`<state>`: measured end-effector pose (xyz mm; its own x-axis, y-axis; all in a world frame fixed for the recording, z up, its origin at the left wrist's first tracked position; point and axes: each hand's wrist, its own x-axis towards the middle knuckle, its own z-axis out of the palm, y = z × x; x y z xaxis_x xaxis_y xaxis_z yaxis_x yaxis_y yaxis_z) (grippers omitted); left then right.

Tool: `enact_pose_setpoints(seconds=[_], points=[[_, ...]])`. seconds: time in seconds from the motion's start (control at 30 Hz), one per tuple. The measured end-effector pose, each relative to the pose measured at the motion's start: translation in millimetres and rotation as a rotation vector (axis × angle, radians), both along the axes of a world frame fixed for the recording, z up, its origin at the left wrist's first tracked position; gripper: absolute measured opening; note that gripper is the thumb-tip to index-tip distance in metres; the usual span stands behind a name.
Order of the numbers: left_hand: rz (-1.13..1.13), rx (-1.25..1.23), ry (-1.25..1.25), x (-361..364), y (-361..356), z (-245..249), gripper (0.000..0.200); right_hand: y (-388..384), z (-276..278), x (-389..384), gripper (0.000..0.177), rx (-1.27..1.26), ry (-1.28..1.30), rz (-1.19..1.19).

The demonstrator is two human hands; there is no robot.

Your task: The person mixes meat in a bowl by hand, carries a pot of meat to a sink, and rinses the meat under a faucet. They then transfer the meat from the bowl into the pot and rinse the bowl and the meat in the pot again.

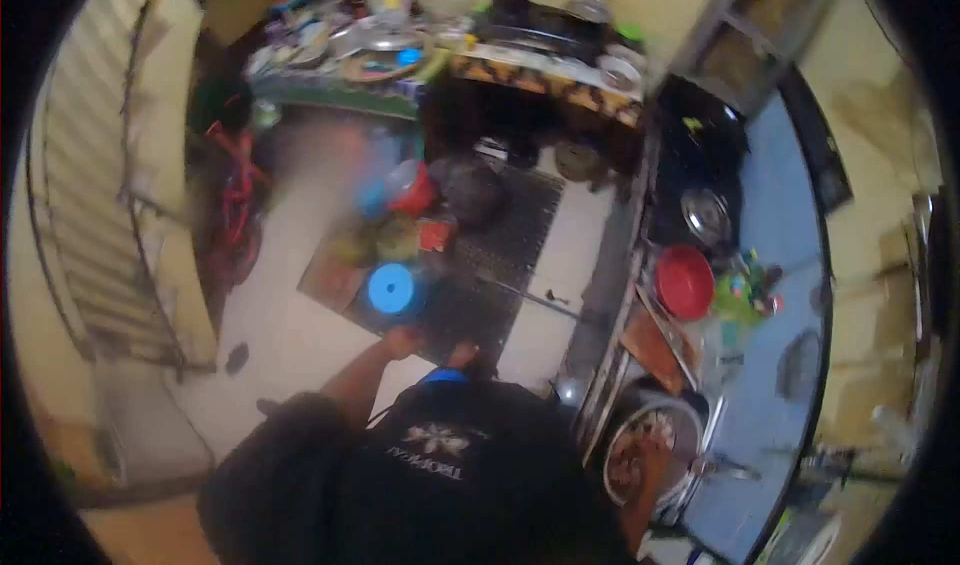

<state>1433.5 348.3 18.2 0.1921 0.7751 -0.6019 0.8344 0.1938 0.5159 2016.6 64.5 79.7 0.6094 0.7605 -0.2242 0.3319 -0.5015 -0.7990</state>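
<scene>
My left hand point(403, 341) is held out over the floor, just below a round blue plastic item point(391, 288). Its fingers are blurred, and I cannot make out whether they hold anything. On the right, my right hand point(650, 462) reaches into a round metal basin point(696, 443) by the sink tap point(733, 468). Brownish contents show inside the basin, and the fingers of this hand are not distinct. The front of a black shirt point(430, 485) with white print fills the lower middle.
A red bowl point(684, 282) and a brown board point(652, 349) lie along the counter, below a black stove point(690, 165). A dark mat point(515, 230) covers part of the floor. Crowded shelves stand at the back, and a red bicycle point(236, 200) at the left.
</scene>
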Motion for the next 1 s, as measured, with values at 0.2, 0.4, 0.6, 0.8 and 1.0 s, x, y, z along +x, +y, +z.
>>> enact_pose_setpoints(seconds=[0.2, 0.4, 0.6, 0.8, 1.0], points=[[0.797, -0.473, -0.372, -60, -43, -5, 0.043, -11, 42, -35, 0.032, -0.333, -0.032, -0.214], [0.641, -0.386, -0.596, 3, 45, 17, 0.044, -42, 27, -32, 0.04, -0.037, -0.344, -0.177], [0.116, -0.484, -0.817, 157, 185, 43, 0.041, -69, -8, 0, 0.057, 0.022, -0.58, -0.901], [-0.793, 0.138, -0.493, 388, 164, 147, 0.037, -50, 38, 39, 0.058, 0.138, -0.31, -0.829], [-1.563, 0.107, -0.984, 588, -72, 250, 0.045, -54, -14, 69, 0.067, 0.752, 0.16, -0.83]])
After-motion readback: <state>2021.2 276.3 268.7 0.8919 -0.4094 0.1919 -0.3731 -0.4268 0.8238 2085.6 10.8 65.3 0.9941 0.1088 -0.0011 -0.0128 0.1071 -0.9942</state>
